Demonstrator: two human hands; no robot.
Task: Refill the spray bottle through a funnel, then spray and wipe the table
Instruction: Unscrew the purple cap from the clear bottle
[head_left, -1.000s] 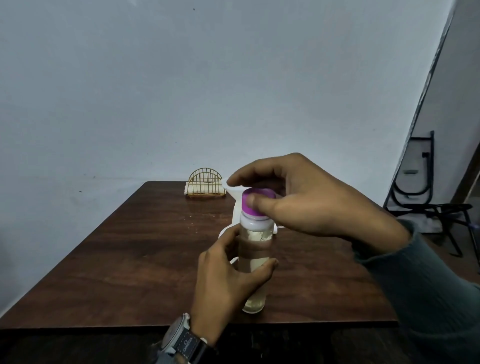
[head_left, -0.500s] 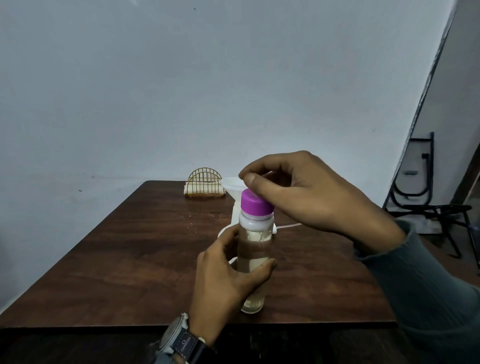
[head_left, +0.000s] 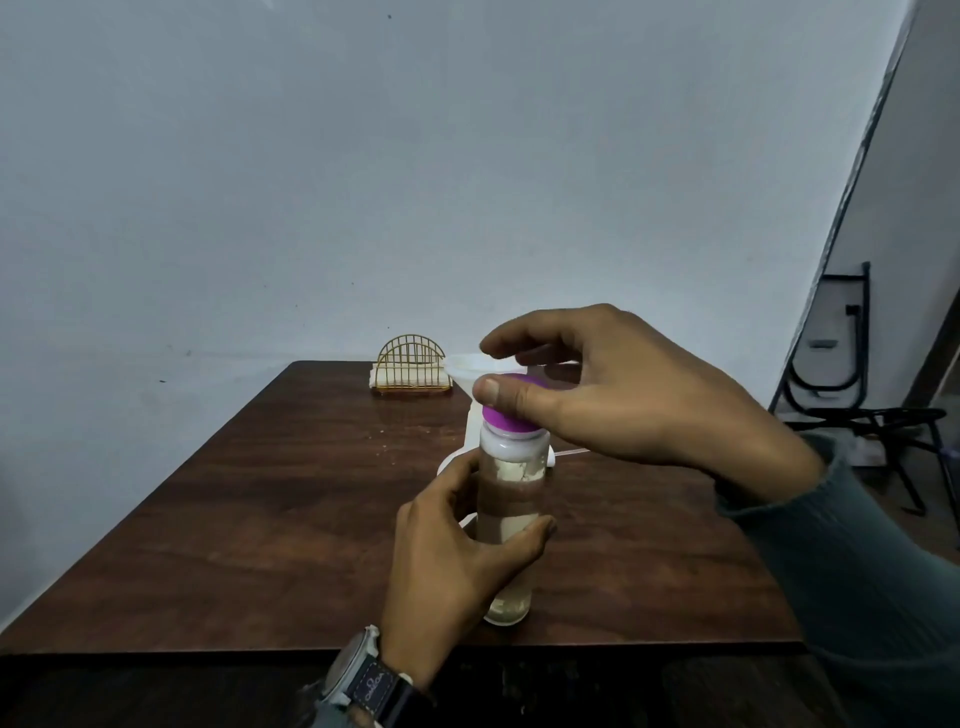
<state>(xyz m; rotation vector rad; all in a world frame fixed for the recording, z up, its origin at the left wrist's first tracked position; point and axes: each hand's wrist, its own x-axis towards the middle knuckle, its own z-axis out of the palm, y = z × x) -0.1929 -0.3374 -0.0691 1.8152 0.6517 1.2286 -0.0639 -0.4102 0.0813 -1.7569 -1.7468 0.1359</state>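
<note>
Carrying everything is the dark wooden bench (head_left: 260, 545), and the clear bottle (head_left: 511, 499) standing upright near its front edge is serving as the landmark. The right hand (head_left: 623, 400) is reaching over that bottle from the right, its thumb and fingers (head_left: 519, 338) clamped on the purple cap (head_left: 506, 418). Judging by that pinch, it is twisting the cap, though loosening or tightening I cannot tell. The left hand (head_left: 447, 561) is coming up from below the bottle, its fingers (head_left: 540, 527) and thumb wrapped around the lower body, probably bracing it against turning or tipping.

The bottle is holding pale, cloudy liquid, visible near its base. A brown band is crossing its middle, label or bench showing through I cannot say, so the level is not readable.

Just behind the bottle a white spray bottle (head_left: 472, 436) is standing, mostly hidden, with a white funnel (head_left: 462, 366) sitting in its neck, apparently ready for pouring. Its contents are not showing. Farther behind the bottle and to its left, a gold wire napkin holder (head_left: 410, 358) is keeping white napkins (head_left: 375, 376) upright, likely for wiping. Smallest, the cap is sitting on the bottle's white neck, seemingly not yet off.
</note>
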